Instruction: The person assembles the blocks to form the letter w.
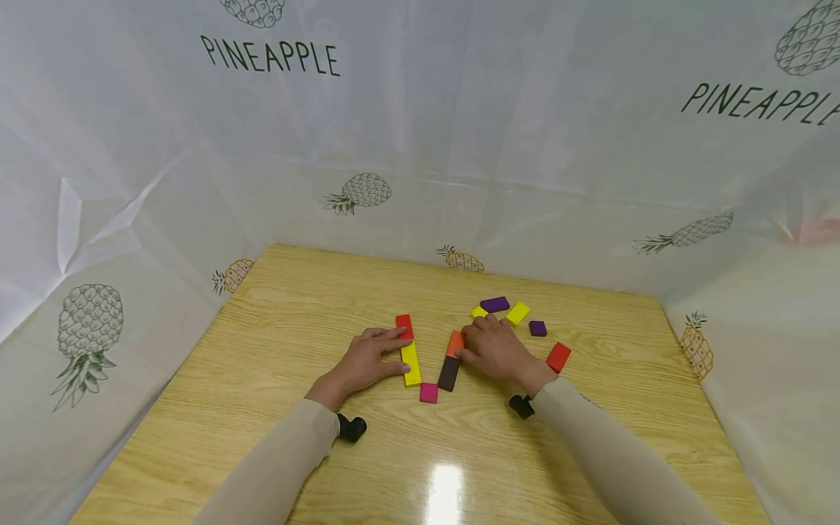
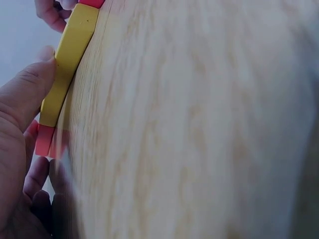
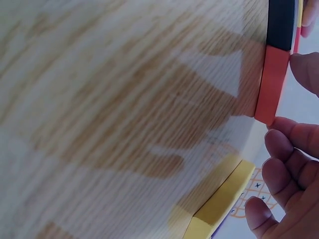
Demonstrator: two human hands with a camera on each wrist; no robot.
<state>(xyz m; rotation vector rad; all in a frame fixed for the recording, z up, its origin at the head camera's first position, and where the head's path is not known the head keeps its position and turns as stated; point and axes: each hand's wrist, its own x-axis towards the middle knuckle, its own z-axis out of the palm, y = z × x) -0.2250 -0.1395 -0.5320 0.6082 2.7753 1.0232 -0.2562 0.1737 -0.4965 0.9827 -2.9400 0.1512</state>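
On the wooden table a red block and a long yellow block form a column. My left hand rests against its left side, its thumb touching the yellow block and its fingers lying over the joint with the red one. To the right, an orange block meets a black block end to end, slightly slanted. My right hand pinches the orange block, thumb at its side and index finger at its far end. A small pink block lies between the lower ends of both columns.
Beyond my right hand lie a purple block, a yellow block, another partly hidden yellow block and a small purple block. A red block sits by the right wrist. Pineapple-printed sheeting surrounds the table.
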